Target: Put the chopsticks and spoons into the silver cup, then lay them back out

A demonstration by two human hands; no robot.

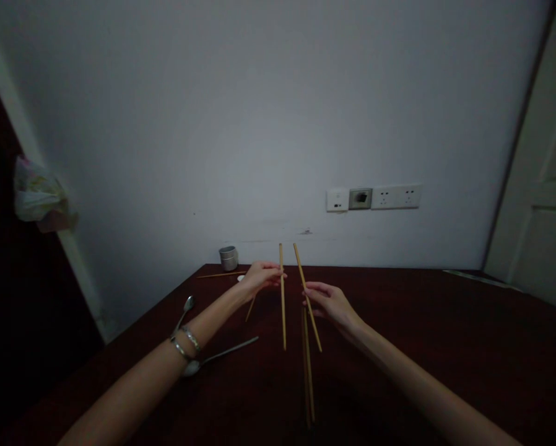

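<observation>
Pinched in the fingers of my left hand point(262, 277) is a wooden chopstick point(283, 316), held nearly upright above the table. My right hand point(329, 303) grips a second chopstick point(314, 328), which leans with its top toward the left. The two held sticks are apart from each other. Below my right hand, a pair of chopsticks point(308, 378) lies on the dark red table point(399, 371), close together. Part of another chopstick point(251, 308) shows beneath my left hand, and one more chopstick point(220, 274) lies farther back, its right end near my left hand.
A metal cup point(228, 258) stands at the table's back left, by the wall. One spoon point(188, 303) and another spoon point(226, 353) lie around my braceleted left forearm. Wall sockets point(395, 196) are at the back right; a plastic bag point(39, 192) hangs far left.
</observation>
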